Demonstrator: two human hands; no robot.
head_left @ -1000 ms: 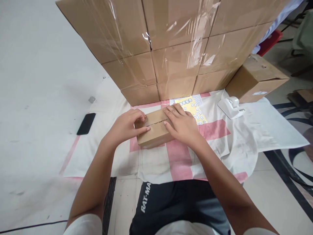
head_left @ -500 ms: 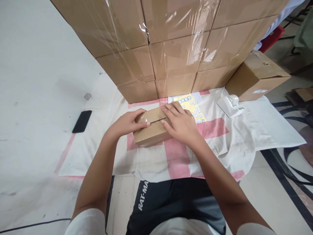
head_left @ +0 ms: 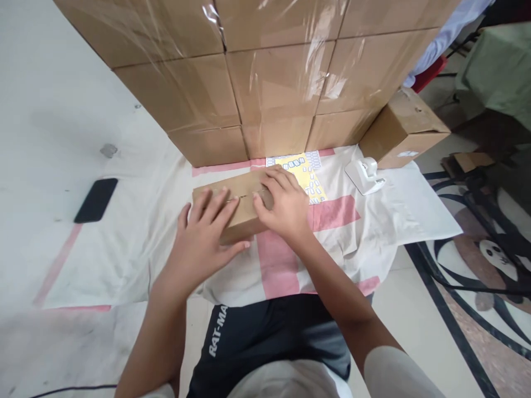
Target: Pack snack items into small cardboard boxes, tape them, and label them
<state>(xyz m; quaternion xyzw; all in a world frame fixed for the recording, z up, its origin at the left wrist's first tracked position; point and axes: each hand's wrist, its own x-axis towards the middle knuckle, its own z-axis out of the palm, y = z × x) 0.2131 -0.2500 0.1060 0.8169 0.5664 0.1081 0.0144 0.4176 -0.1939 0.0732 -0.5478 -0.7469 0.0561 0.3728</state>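
Observation:
A small brown cardboard box (head_left: 216,187) lies on a pink and white cloth (head_left: 279,276), its closed flaps meeting in a seam along the top. My left hand (head_left: 203,237) rests with spread fingers on the box's left part, the thumb stretched out along its front. Over the right end, my right hand (head_left: 286,204) grips the box, fingers across the top toward the far edge and thumb close to the seam. Part of a yellow printed sheet (head_left: 307,177) shows behind the right hand; the box and hand cover some of it.
Stacked cardboard boxes (head_left: 282,83) under clear wrap form a wall behind the work spot. To the right are a white tape dispenser (head_left: 365,176) and another carton (head_left: 404,130). A black phone (head_left: 96,200) lies on the left, and a cable (head_left: 74,389) runs at lower left.
My left hand has shifted from gripping the box's left end to lying spread over its top and front. The right hand stays on the right end. The view has swung slightly rightward.

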